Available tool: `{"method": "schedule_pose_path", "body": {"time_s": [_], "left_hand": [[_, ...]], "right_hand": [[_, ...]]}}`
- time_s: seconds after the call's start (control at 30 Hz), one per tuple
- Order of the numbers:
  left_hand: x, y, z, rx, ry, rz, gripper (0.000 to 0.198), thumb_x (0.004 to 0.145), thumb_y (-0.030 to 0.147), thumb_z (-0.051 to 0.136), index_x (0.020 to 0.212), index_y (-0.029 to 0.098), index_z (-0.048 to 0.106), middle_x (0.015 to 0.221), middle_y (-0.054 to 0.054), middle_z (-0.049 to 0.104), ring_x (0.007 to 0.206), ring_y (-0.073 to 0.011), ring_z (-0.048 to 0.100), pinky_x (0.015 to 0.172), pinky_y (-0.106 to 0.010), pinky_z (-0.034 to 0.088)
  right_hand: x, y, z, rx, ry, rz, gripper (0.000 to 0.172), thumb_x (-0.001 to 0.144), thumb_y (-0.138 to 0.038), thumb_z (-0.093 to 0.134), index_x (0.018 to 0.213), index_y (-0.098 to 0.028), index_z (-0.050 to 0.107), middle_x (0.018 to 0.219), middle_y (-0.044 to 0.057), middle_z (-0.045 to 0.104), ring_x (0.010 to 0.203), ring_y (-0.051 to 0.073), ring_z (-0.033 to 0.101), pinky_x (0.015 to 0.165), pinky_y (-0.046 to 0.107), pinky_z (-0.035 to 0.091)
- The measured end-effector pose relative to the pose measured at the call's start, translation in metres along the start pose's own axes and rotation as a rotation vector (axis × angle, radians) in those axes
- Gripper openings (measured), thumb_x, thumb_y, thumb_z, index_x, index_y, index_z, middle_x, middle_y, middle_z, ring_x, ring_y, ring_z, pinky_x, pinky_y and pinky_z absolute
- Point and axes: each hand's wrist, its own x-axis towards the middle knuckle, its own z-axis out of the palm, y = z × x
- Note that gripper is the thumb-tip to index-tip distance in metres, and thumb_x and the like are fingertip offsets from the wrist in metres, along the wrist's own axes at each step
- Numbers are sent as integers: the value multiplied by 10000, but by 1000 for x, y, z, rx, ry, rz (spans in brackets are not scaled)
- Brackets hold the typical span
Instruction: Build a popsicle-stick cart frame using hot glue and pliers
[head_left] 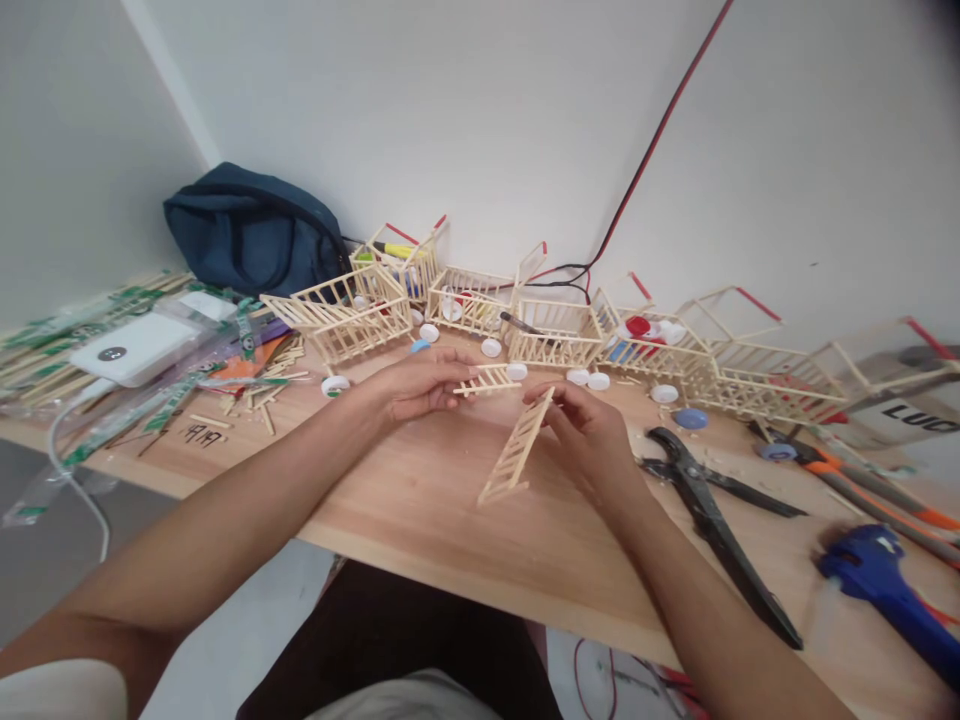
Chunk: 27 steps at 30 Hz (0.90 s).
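Note:
Between the fingers of my left hand (pixel 427 385) is a small ladder-like stick panel (pixel 491 380), held near the table's middle. My right hand (pixel 589 430) pinches the upper end of a longer slatted stick frame (pixel 517 450), which slants down toward me with a crosspiece at its lower end. The two pieces are apart. Just behind my hands stands a row of small cart models (pixel 555 335) built from wooden sticks, some with red-tipped handles and round white wheels. Parts of both pieces are hidden by my fingers.
Black pliers (pixel 705 510), a blue glue gun (pixel 885 590) and orange-handled pliers (pixel 870 480) lie at right. On the left are a white device (pixel 139 340) with a cable, bagged sticks (pixel 45 350) and stick offcuts (pixel 262 400). A blue bag (pixel 255 230) leans against the wall.

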Motion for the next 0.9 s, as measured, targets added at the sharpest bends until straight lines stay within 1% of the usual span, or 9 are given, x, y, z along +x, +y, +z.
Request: {"method": "schedule_pose_path", "body": {"time_s": [0.13, 0.3, 0.43, 0.53, 0.6, 0.67, 0.73, 0.83, 0.9], "left_hand": [[1, 0, -8, 84, 2, 119, 234, 678, 89, 746, 836, 118, 575, 680, 7, 599, 531, -53, 552, 442, -136, 385], [3, 3, -10, 255, 203, 208, 344, 598, 29, 734, 838, 140, 514, 717, 8, 622, 610, -85, 597, 601, -212, 440], [2, 8, -8, 490, 302, 276, 227, 629, 120, 725, 767, 134, 545, 699, 10, 632, 617, -95, 584, 622, -225, 413], [0, 8, -8, 648, 278, 389, 105, 693, 196, 671, 732, 121, 610, 685, 14, 624, 623, -95, 558, 609, -217, 387], [-1, 6, -8, 768, 280, 469, 117, 709, 208, 649, 788, 121, 646, 702, 14, 633, 645, -108, 560, 614, -221, 389], [-1, 3, -6, 895, 335, 549, 191, 699, 194, 653, 879, 130, 648, 726, 15, 647, 665, -121, 570, 615, -224, 393], [-2, -1, -3, 1017, 390, 624, 200, 698, 174, 654, 894, 138, 636, 746, 12, 658, 677, -127, 575, 616, -225, 392], [-3, -6, 7, 1132, 359, 693, 80, 738, 143, 615, 811, 145, 646, 762, 2, 678, 701, -129, 589, 637, -226, 393], [-3, -10, 15, 1167, 304, 720, 91, 753, 118, 598, 793, 153, 671, 784, -6, 698, 732, -135, 603, 670, -235, 400]], "right_hand": [[0, -2, 0, -5, -7, -2, 183, 892, -326, 535, 932, -209, 670, 890, 16, 665, 750, 138, 606, 707, 269, 475], [-1, -2, 1, -30, -20, -9, 177, 894, -314, 531, 932, -209, 668, 877, 12, 665, 732, 135, 600, 690, 264, 468], [-1, -2, 1, -40, -23, -22, 179, 896, -315, 527, 931, -213, 670, 883, 15, 671, 725, 138, 602, 686, 271, 473], [-1, -1, 1, -30, -27, -23, 190, 900, -324, 523, 949, -215, 671, 924, 26, 683, 753, 151, 618, 704, 287, 488], [-1, 0, 2, -38, -21, -23, 196, 902, -327, 523, 962, -218, 675, 942, 31, 691, 774, 158, 630, 721, 296, 495], [0, 2, 3, -56, -12, -32, 198, 901, -324, 530, 979, -226, 684, 965, 32, 700, 810, 164, 643, 745, 302, 499], [0, 3, 4, -73, -3, -50, 203, 897, -323, 541, 1003, -236, 691, 989, 33, 707, 846, 171, 652, 762, 305, 504], [0, 1, 6, -107, 8, -91, 218, 900, -307, 536, 1034, -252, 699, 1009, 32, 714, 871, 173, 657, 765, 302, 507], [0, -1, 7, -145, 17, -133, 224, 900, -284, 532, 1039, -254, 705, 1015, 32, 717, 888, 174, 657, 767, 296, 503]]}}
